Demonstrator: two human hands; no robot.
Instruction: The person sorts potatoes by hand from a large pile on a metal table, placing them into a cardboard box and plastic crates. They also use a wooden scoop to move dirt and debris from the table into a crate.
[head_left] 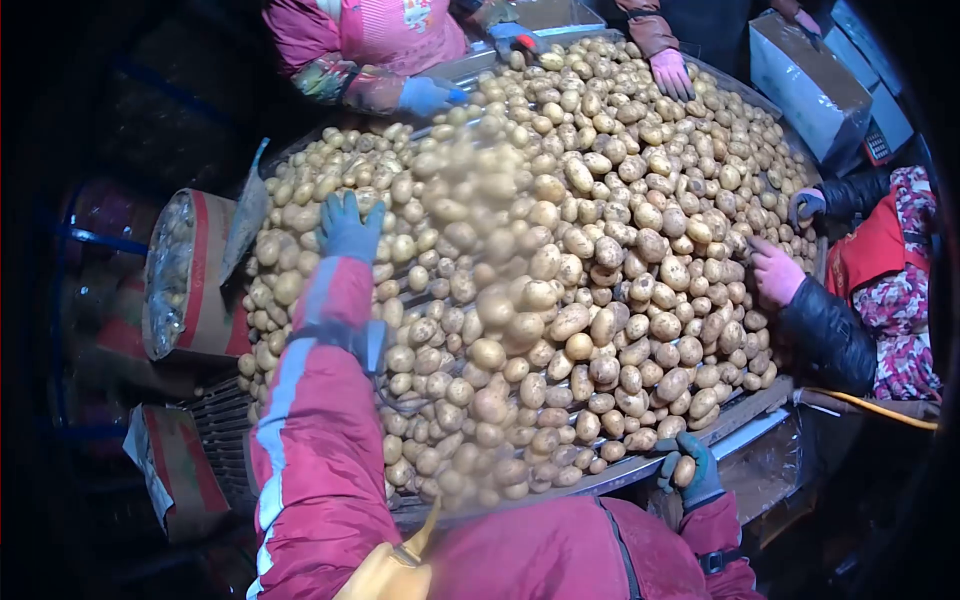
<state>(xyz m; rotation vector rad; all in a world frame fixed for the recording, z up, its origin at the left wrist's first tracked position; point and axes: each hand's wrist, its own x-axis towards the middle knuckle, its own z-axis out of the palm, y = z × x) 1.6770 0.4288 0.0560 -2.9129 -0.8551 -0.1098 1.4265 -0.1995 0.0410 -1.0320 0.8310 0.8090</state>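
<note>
A wide heap of potatoes (640, 250) covers the slatted table (580, 484) in front of me. My left hand (350, 228), in a blue-green glove, reaches far over the left side of the heap. Its fingers are spread on top of the potatoes, and it grips none that I can see. At the near edge of the table, my right hand (705, 478) wears a dark green glove. Its fingers are closed around a single potato (684, 471), just outside the rim. A blurry smear over the middle of the view softens the potatoes there.
Across the table, a co-worker's blue glove (428, 96) and another's pink glove (671, 74) touch the heap. On the right, a person's pink-gloved hand (776, 272) reaches in. Cardboard boxes (210, 270) stand at left, and a white box (808, 85) is at the back right.
</note>
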